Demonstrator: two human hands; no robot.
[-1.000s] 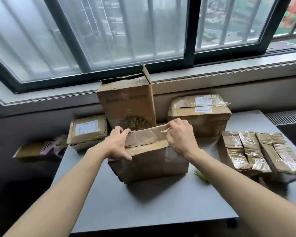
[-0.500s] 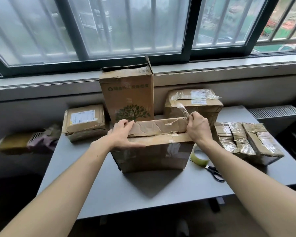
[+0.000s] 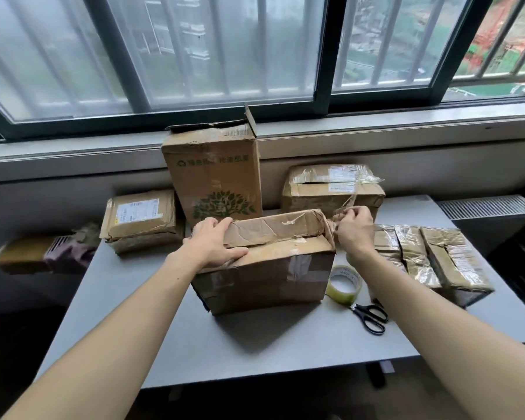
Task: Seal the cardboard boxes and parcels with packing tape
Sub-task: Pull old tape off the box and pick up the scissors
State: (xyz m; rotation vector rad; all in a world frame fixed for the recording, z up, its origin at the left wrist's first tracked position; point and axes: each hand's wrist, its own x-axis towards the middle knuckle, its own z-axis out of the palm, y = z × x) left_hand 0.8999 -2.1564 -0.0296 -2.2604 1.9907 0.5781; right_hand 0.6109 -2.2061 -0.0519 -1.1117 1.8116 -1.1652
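Two hands met on the middle box (image 3: 264, 274), centre of the grey bench (image 3: 255, 353). My left hand (image 3: 214, 244) gripped its flap, fingers (image 3: 215, 222) curled over the edge. My right hand (image 3: 353, 231) pinched a clear tape strip (image 3: 347, 203) at the box's right end. Best pulled taut, then smoothed flat, I judged. On the bench I counted four boxes (image 3: 212, 177), three taped parcels (image 3: 431, 259), one tape roll (image 3: 344, 283) and one pair of scissors (image 3: 372, 318).

soft overcast daylight comes through the window (image 3: 212, 56) beyond both hands, leaving the scene evenly lit yet dim. the box (image 3: 264, 280) under the left hand (image 3: 215, 244) throws a diffuse shadow toward the viewer on the table (image 3: 300, 353). taped parcels (image 3: 431, 262) right of the right hand (image 3: 353, 231) catch glare. the clear tape strip (image 3: 349, 201) at that hand's fingertips seems slightly blurred. the wide lens bows the sill (image 3: 406, 125); far left of the left hand falls dark.
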